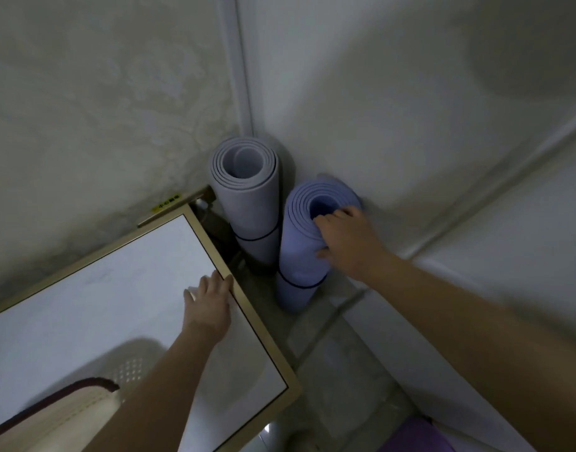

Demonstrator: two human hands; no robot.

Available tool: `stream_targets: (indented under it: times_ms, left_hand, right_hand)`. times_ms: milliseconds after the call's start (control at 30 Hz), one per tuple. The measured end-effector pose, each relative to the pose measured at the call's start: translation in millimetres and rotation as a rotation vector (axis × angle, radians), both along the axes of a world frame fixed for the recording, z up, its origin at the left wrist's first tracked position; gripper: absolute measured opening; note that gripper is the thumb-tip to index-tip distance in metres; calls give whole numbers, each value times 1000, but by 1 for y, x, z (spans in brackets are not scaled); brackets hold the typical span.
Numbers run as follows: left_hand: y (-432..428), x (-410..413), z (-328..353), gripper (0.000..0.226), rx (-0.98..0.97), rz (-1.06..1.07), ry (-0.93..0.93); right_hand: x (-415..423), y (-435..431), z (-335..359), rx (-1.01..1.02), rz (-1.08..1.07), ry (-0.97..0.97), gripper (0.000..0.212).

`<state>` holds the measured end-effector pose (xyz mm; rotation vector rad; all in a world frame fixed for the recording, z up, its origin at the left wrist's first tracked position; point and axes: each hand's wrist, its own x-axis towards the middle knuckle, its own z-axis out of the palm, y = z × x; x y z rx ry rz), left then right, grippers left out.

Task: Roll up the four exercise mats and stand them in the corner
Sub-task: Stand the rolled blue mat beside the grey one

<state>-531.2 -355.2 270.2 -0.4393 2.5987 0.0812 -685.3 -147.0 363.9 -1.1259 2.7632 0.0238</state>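
- Two rolled mats stand on end in the corner where the walls meet, each with its long axis vertical and its open spiral end pointing up at my camera.
- I see the grey mat [247,197] deepest in the corner, close against the left wall, with a thin black band [255,238] round its lower half.
- The blue mat [296,265] stands just beside it on the right, near the right wall and tilted slightly, with its own black band [299,285] low down.
- The right hand [348,243] grasps the blue mat's top rim: its fingers [329,218] hook over the edge into the hollow core and the thumb presses the outer wrap.
- The left hand [208,305] lies flat on the white tabletop [84,305] by its gold edge, with the fingers [215,282] straight and released, holding nothing.
- The grey mat's foot is lost in the dark gap behind the tabletop's corner, and I cannot make out what sits in that gap.
- The blue mat's base reaches the floor [345,370], though it is dim there.
- A purple thing [417,435] is cut off by the bottom edge; I cannot tell what it is.
- A small yellow sticker [167,202] on the left wall is too blurred to read.
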Motion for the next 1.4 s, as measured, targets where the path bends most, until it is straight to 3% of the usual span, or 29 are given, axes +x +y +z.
stream_targets:
  times_ms: [133, 333, 600, 867, 1067, 1167, 1300, 1400]
  left_hand:
    - [-2, -4, -2, 60, 52, 37, 57]
    - [-7, -4, -1, 58, 49, 20, 95]
    - [-4, -2, -5, 60, 32, 12, 105]
    - [2, 2, -4, 61, 37, 22, 63]
    - [17, 21, -3, 64, 72, 1, 74]
    - [29, 44, -4, 64, 77, -52, 83]
    - [49, 88, -2, 65, 82, -126, 3]
    - [55, 126, -2, 65, 81, -182, -48]
  right_hand:
    - [-12, -23, -13, -90, -5, 55, 52]
    - [-18, -38, -33, -57, -53, -2, 43]
    - [-13, -32, -41, -24, -42, 53, 63]
    - [-9, -27, -40, 14, -33, -26, 61]
    - [40, -15, -45, -335, 180, 159, 44]
    - [94, -3, -57, -359, 244, 16, 46]
    - [166, 8, -74, -10, 149, -341, 64]
    - [209, 11, -79, 87, 94, -421, 65]
